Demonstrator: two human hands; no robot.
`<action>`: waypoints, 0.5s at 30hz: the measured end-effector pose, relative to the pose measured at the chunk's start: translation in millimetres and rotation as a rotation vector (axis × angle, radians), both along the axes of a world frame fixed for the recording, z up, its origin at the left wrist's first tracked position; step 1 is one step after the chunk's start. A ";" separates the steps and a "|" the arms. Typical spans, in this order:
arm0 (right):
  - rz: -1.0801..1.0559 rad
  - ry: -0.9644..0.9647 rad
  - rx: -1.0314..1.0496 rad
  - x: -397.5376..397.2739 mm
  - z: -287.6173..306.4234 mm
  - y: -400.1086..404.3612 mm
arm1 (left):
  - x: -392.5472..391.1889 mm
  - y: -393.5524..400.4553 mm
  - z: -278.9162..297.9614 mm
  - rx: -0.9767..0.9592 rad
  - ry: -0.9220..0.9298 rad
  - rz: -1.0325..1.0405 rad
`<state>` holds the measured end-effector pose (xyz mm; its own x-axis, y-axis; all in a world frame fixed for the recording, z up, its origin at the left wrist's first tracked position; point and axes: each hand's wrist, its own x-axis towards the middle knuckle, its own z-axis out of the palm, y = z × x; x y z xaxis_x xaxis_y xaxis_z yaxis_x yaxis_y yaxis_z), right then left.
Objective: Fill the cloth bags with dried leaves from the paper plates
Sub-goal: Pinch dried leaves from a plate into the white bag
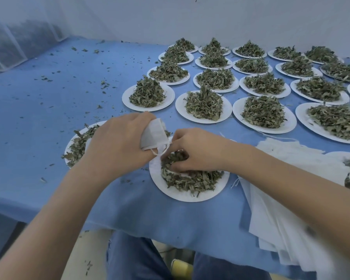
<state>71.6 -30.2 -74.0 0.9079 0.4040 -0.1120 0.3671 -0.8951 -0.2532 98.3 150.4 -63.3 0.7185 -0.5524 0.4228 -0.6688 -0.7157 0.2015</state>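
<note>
Cloth bag (154, 134) in left grip (119, 138) (above plate (190, 195))

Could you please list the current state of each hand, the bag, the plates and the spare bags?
left hand: grips the cloth bag.
cloth bag: held above the near plate, mouth pointing down toward it.
right hand: fingers curled into the leaves.
near plate: partly emptied.
far plates: heaped, untouched.
spare bags: flat, stacked, empty.

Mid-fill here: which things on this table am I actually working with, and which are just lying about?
In use:
left hand holding cloth bag
right hand gathering leaves
near paper plate
spare bags
full plates

Lying about:
leaf crumbs
mesh netting
</note>
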 end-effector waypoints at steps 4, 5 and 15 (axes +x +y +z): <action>-0.024 -0.041 0.027 -1.1 2.5 -5.5 | 0.7 0.2 -4.0 0.012 0.028 0.017; -0.036 -0.052 0.050 -2.5 4.1 -8.1 | 0.4 -0.1 -4.6 0.011 0.033 0.014; -0.107 -0.293 0.411 -19.3 39.6 -34.2 | -0.9 -7.9 -6.2 0.076 0.023 -0.011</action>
<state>52.2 -64.4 -34.4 0.9162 0.2640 0.3015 0.3867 -0.7797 -0.4924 97.4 142.4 -69.6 0.7216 -0.5898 0.3626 -0.6721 -0.7224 0.1627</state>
